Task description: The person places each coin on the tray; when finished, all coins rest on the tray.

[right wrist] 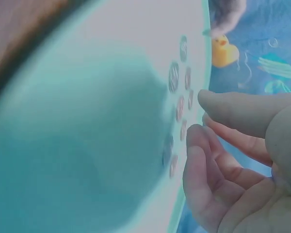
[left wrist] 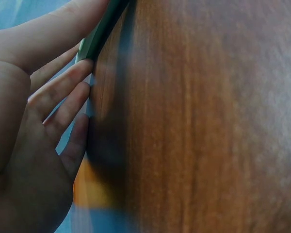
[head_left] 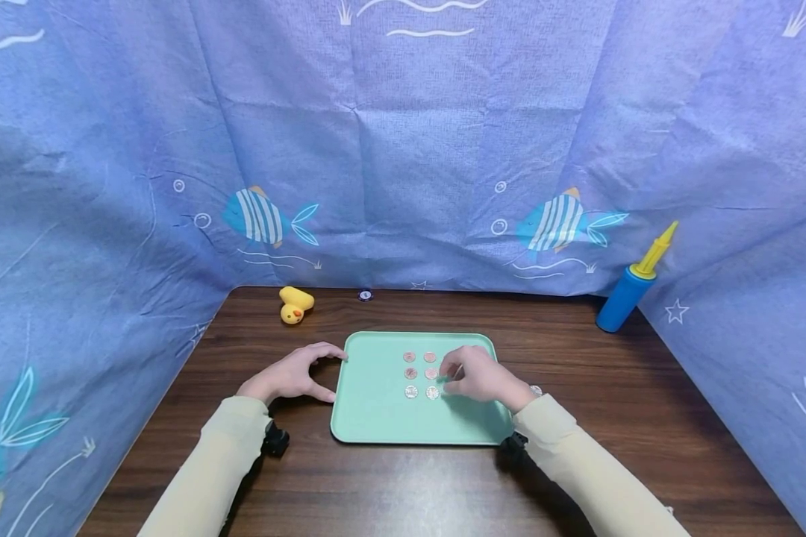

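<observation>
A mint-green tray lies on the dark wooden table. Coins, some coppery and some silvery, lie flat in rows on it. My left hand rests against the tray's left rim, its thumb and fingers spread; the left wrist view shows those fingers straight. Over the right part of the coin rows hovers my right hand, fingers bent and thumb apart from them. Nothing shows between its fingertips in the right wrist view. That view also shows further coins that the hand hides from the head camera.
A yellow rubber duck and a small dark disc sit at the table's back. A blue hand pump with a yellow nozzle stands back right. Something small and silvery shows beside my right wrist. Blue fish-patterned cloth surrounds the table.
</observation>
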Available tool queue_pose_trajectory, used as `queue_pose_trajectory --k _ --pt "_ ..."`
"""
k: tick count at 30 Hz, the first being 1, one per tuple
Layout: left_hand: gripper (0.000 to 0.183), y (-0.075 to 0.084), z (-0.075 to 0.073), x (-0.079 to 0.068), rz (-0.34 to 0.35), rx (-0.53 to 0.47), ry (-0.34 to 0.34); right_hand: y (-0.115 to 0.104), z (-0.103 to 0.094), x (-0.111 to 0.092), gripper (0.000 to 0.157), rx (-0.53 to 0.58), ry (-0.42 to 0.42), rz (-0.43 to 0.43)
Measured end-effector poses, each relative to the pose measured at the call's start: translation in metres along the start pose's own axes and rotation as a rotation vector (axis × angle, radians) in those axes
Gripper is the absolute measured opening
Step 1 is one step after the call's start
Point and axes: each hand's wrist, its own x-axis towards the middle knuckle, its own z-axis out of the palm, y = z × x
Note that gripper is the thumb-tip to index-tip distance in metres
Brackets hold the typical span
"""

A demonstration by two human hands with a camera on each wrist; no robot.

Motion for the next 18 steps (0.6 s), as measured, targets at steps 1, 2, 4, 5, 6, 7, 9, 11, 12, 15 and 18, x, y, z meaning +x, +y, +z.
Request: queue_pose_trajectory --k 1,2,4,5,6,7,9,11,12,15,18 --pt "0.075 0.0 0.0 0.0 0.0 -0.001 0.0 0.002 -0.004 -0.002 0.013 0.001 0.005 0.01" --pt "0.075 0.0 0.0 0.0 0.001 -0.001 0.0 0.005 -0.007 -0.004 0.013 0.002 0.012 0.019" --pt "0.075 -0.001 0.0 0.0 0.0 -0.002 0.001 0.011 -0.013 -0.009 0.013 -0.002 0.027 0.035" --pt "0.075 -0.001 0.0 0.0 -0.001 -0.002 0.001 0.014 -0.015 -0.011 0.014 -0.005 0.034 0.044" --pt "0.075 -0.001 0.001 0.0 -0.002 -0.001 0.001 0.017 -0.018 -0.014 0.014 -0.009 0.039 0.054" --pt "0.075 -0.001 0.001 0.0 -0.003 0.0 0.001 0.02 -0.021 -0.017 0.015 -0.011 0.044 0.065" --pt "0.075 -0.002 0.001 0.0 -0.005 0.004 0.001 0.027 -0.027 -0.023 0.016 -0.021 0.055 0.082" --pt "0.075 -0.002 0.001 0.001 -0.005 0.006 0.001 0.034 -0.032 -0.029 0.017 -0.025 0.065 0.104" --pt "0.075 -0.002 0.001 0.001 -0.005 0.005 0.001 0.038 -0.034 -0.032 0.017 -0.029 0.071 0.116" --pt "0.075 -0.001 0.0 0.001 -0.004 0.005 0.002 0.05 -0.042 -0.042 0.017 -0.035 0.077 0.14" --pt "0.075 -0.001 0.0 0.001 -0.004 0.006 0.002 0.062 -0.048 -0.052 0.015 -0.06 0.08 0.159"
